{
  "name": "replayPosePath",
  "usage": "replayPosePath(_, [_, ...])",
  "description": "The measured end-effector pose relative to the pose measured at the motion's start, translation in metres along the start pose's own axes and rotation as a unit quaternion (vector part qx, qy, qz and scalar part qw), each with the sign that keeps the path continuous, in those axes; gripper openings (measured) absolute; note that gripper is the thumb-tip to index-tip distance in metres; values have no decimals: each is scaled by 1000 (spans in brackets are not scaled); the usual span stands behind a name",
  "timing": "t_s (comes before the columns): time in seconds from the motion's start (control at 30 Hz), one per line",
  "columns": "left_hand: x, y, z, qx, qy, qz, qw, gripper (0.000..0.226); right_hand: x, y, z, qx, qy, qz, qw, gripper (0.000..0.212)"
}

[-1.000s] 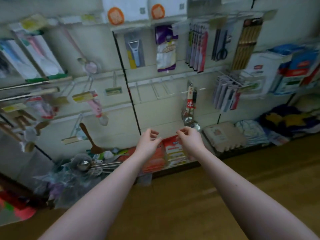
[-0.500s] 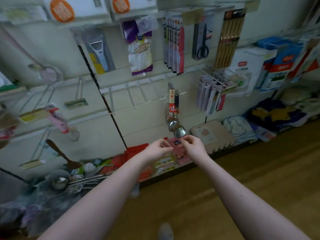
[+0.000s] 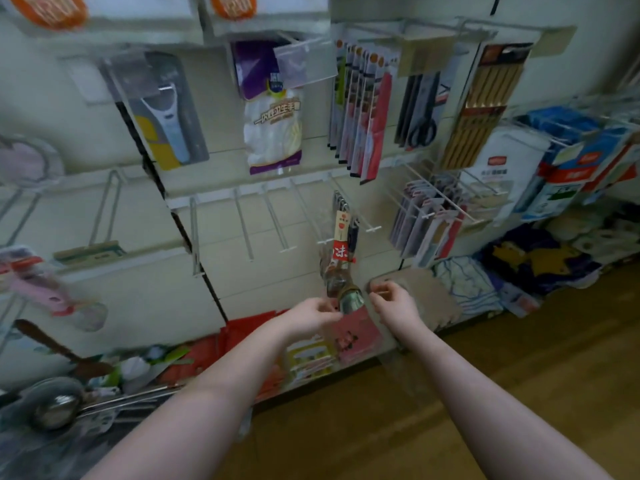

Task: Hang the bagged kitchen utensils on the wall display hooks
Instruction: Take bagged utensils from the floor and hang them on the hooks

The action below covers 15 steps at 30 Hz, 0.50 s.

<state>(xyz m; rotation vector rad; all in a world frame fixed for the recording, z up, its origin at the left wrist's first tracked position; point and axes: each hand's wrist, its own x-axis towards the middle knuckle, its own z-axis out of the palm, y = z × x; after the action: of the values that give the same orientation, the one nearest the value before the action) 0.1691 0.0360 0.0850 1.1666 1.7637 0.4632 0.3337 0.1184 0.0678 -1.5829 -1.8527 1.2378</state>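
Bagged metal spoons (image 3: 342, 244) with a red and cream label hang from a wire hook (image 3: 363, 221) on the wall display, their bowls (image 3: 349, 299) at the bottom. My left hand (image 3: 310, 315) is just left of the bowls, its curled fingertips pinching the lower edge of the clear bag. To the right of the bowls is my right hand (image 3: 393, 303), thumb and forefinger pinched together; whether it holds the bag is unclear. More bagged utensils, among them a steel ladle (image 3: 55, 410), lie in a heap at the lower left.
Several bare wire hooks (image 3: 242, 230) stick out left of the spoons. Packs of peelers (image 3: 166, 112), gloves (image 3: 273, 116), scissors (image 3: 420, 105) and chopsticks (image 3: 481, 102) hang above. Red packets (image 3: 353, 334) and folded cloths (image 3: 464, 285) lie along the wall base, by the wooden floor (image 3: 381, 427).
The view has moved closer to the wall and to the right. My hands dropped from chest height to the bottom of the hanging spoon bag, met there, and now sit apart on either side of it.
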Motion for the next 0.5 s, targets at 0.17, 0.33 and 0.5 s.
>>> replayPosePath(0.17, [35,-4,-7,8,-24,-54,998,37,65,1,-4,-1,-18,14,1000,31])
replayPosePath(0.33, [71,11,-7,-13,28,-111,993,29,133,6,-11,1,-69,24,997,29])
replayPosePath(0.5, [99,38,-11,-82,118,-121,982,21,185,6,-7,7,-101,-8,995,27])
